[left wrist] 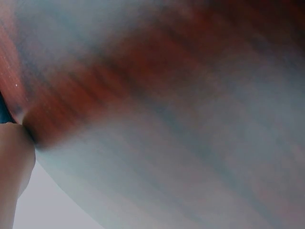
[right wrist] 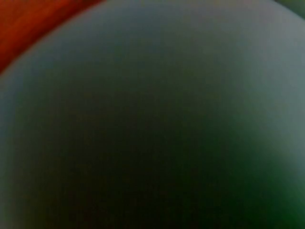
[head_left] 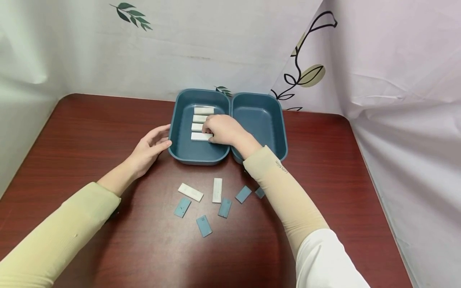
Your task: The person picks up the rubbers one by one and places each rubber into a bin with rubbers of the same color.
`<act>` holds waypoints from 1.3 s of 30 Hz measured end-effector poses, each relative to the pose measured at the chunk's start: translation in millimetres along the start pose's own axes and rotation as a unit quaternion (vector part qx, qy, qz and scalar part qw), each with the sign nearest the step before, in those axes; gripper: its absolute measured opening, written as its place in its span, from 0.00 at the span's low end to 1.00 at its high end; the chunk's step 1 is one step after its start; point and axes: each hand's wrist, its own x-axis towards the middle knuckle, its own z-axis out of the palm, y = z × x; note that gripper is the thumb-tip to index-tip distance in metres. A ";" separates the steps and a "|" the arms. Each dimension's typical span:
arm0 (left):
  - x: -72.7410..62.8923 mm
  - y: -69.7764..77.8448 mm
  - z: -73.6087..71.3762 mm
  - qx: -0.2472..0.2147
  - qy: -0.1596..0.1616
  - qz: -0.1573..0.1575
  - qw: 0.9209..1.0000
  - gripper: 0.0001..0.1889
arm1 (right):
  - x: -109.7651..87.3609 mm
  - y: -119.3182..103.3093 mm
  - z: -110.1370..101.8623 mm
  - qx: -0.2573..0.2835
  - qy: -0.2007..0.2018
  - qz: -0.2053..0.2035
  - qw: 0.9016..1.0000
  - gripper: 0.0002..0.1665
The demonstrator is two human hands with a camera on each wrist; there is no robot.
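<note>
1. Head view: my right grip (head_left: 224, 130) is reaching into the left blue tray (head_left: 198, 153), its thumb and fingers closing together on the right end of the front white strip (head_left: 199, 136). That strip is lying on the tray floor, its left part showing beyond my fingertips.
2. Three more white strips (head_left: 203, 111) are lying behind it in a column, the nearest ones just beside my bent fingers.
3. My left grip (head_left: 147, 150) is touching the outer left wall of that tray, thumb and fingers standing apart, well to the left of the strips.
4. The right blue tray (head_left: 257, 124) is standing beside the left one, under my right forearm.
5. On the desk (head_left: 108, 120), in front of the trays, two loose white strips (head_left: 217, 190) and five blue pieces (head_left: 204, 226) are lying scattered; my right sleeve (head_left: 288, 196) is partly covering one blue piece.
6. Left wrist view: a bit of my left grip is showing at the left edge, beside a dark blue edge; the rest is blurring.
7. Right wrist view: a dark blur is filling nearly everything, so I cannot tell my right grip's state from here.
</note>
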 end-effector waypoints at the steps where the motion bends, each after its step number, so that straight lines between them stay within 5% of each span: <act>1: 0.0 0.2 -0.3 0.000 0.000 -0.001 1.000 0.29 | 0.2 -0.2 -0.2 0.000 0.001 0.000 1.000 0.14; 39: 1.4 -1.2 1.0 -0.003 0.006 0.006 1.000 0.29 | 0.4 1.6 -1.1 0.019 0.012 0.003 1.000 0.16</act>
